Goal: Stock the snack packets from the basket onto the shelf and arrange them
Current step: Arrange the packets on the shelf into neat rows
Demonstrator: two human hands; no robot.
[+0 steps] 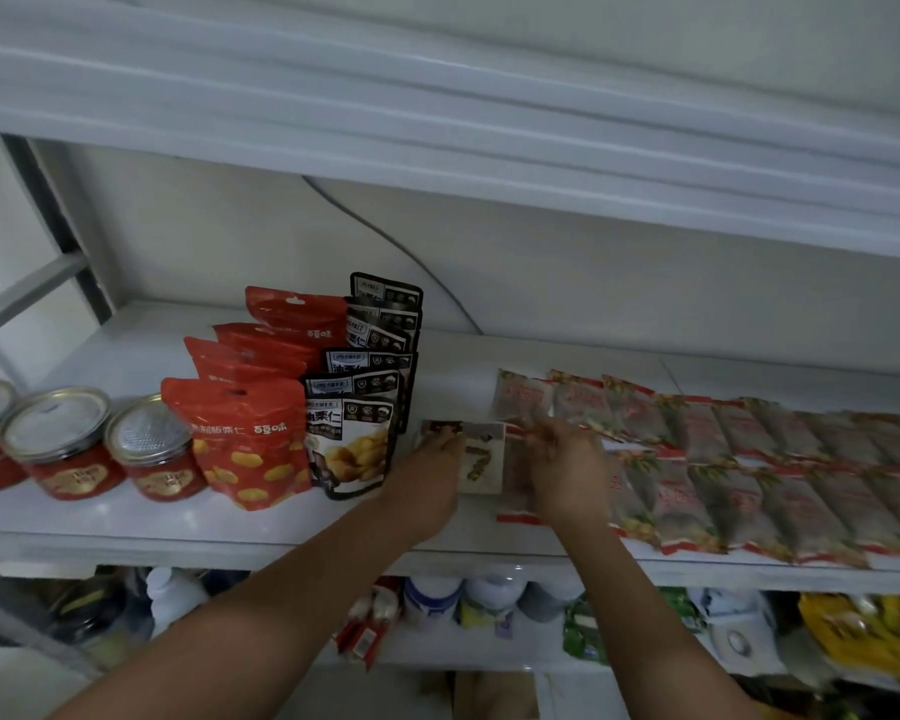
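Observation:
On the white shelf [126,517] my left hand [430,478] grips a small pale snack packet [481,459] with a dark picture, held upright just right of the black-and-white pouches [357,433]. My right hand [567,470] pinches the near-left red-edged packet [515,491] of the flat rows. Those red-and-grey packets [723,459] lie overlapping in two rows that run to the right along the shelf. The basket is out of view.
Red stand-up pouches [250,439] stand in a row left of the black-and-white ones. Further left are red jars [149,449] with metal lids. The upper shelf edge [489,163] overhangs. The shelf below holds white bottles [489,597] and assorted packets.

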